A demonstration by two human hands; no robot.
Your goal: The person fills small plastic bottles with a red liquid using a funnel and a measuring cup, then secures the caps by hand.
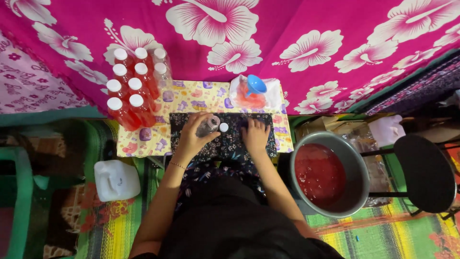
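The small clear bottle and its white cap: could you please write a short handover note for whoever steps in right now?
Left hand: grips a small clear bottle, uncapped and seemingly empty, tilted over the dark patterned cloth.
Right hand: flat on the cloth, holding nothing.
White cap: loose on the cloth between the hands.
Done: ten or so capped bottles of red liquid stand at the back left.
Left: the held bottle is unfilled and uncapped. A blue funnel sits on a bag at the back; a metal basin of red liquid is on the right.
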